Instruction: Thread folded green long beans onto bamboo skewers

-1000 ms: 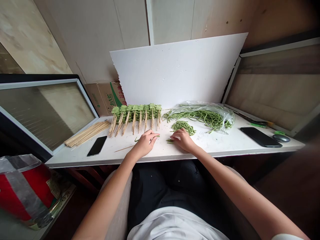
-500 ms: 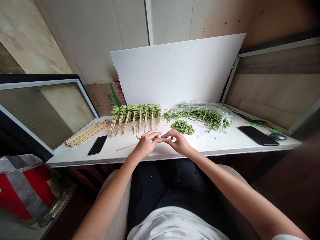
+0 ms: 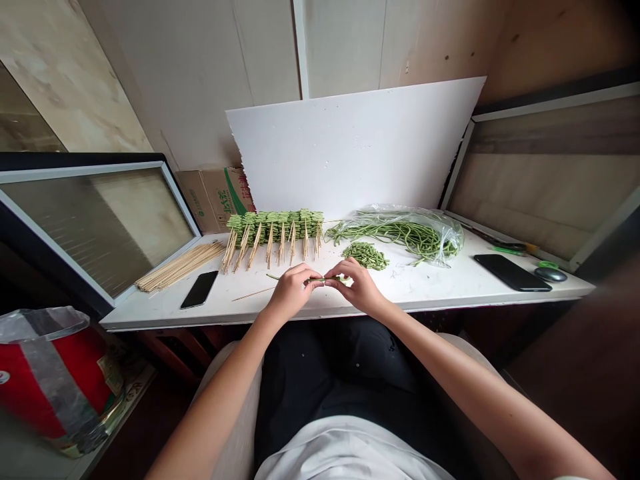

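My left hand [image 3: 294, 290] is closed in a pinch on a long green bean [image 3: 273, 276], whose tail sticks out to the left. My right hand [image 3: 357, 285] pinches green bean too, fingertips nearly meeting the left ones just above the table's front part. Whether both hands hold one unbroken bean is hidden by the fingers. Behind my right hand lies a heap of short cut bean pieces [image 3: 366, 255]. Farther right, whole long beans [image 3: 400, 233] spill from a clear plastic bag [image 3: 453, 233]. A single bamboo skewer [image 3: 253, 294] lies left of my left hand.
Stacked skewered beans [image 3: 275, 219] stand at the back left, their sticks pointing forward. Loose bamboo skewers [image 3: 180, 267] and a phone [image 3: 199, 290] lie left; a larger black phone [image 3: 513, 273] and a mouse [image 3: 550, 274] lie right. A white board [image 3: 355, 147] leans behind.
The bean's tail left of my left hand, curled upward before, now shows shorter and lower. Both hands stay pinched close together. The whole view has shifted slightly.
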Tool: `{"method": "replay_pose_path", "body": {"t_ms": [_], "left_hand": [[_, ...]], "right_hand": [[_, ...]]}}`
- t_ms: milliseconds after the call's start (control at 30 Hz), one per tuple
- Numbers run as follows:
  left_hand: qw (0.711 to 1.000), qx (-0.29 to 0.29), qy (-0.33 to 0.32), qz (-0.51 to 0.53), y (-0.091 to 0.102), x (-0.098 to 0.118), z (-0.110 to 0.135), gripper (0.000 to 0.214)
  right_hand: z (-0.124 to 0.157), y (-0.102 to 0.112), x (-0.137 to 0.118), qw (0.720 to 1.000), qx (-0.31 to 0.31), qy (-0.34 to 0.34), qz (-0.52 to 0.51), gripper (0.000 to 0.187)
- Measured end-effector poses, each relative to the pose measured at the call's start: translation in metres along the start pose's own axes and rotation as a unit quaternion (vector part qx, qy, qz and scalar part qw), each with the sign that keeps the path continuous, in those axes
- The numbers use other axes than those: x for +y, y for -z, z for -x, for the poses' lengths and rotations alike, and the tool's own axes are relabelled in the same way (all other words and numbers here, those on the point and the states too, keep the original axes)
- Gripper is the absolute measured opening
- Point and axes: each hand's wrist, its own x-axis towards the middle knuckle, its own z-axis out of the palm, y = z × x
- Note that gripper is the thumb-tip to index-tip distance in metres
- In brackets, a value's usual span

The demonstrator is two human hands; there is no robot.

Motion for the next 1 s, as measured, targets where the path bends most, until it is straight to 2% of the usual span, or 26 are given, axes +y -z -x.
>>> {"method": "replay_pose_path", "body": {"t_ms": [100,233,333,567,667,733,833,933,1000], "left_hand": [[1.0,-0.01,-0.01,-0.007,-0.003,0.0,0.0,0.011],[0.998,-0.03,-0.039,-0.028,-0.006,-0.002,-0.001,0.016],[0.998,-0.04,-0.057,-0.003,-0.007,-0.004,-0.002,0.025],[0.993,-0.071,-0.011,0.093,-0.01,-0.006,-0.002,0.027],[0.992,-0.067,0.004,0.103,-0.003,-0.009,-0.004,0.022],[0.994,-0.046,0.028,0.097,0.005,-0.011,-0.007,0.015],[0.995,-0.017,0.062,0.073,0.014,-0.015,-0.012,0.009],[0.995,-0.024,0.069,0.061,0.013,-0.022,-0.015,0.014],[0.995,-0.038,0.071,0.056,0.01,-0.027,-0.016,0.016]], "right_hand": [[0.0,-0.001,0.003,1.0,-0.003,0.011,0.014,0.009],[0.001,-0.003,0.011,1.0,-0.024,-0.006,-0.009,0.019],[0.001,-0.003,0.013,0.997,-0.045,-0.017,-0.054,0.022],[0.0,-0.001,0.017,0.985,-0.118,-0.051,-0.111,0.015],[-0.003,0.002,0.021,0.985,-0.108,-0.052,-0.126,0.02],[-0.005,0.006,0.027,0.992,-0.071,-0.046,-0.092,0.021],[-0.007,0.013,0.043,0.999,-0.033,-0.02,0.026,0.022],[-0.006,0.018,0.068,0.99,-0.023,-0.028,0.133,0.023],[-0.005,0.018,0.084,0.985,-0.03,-0.047,0.162,0.024]]}}
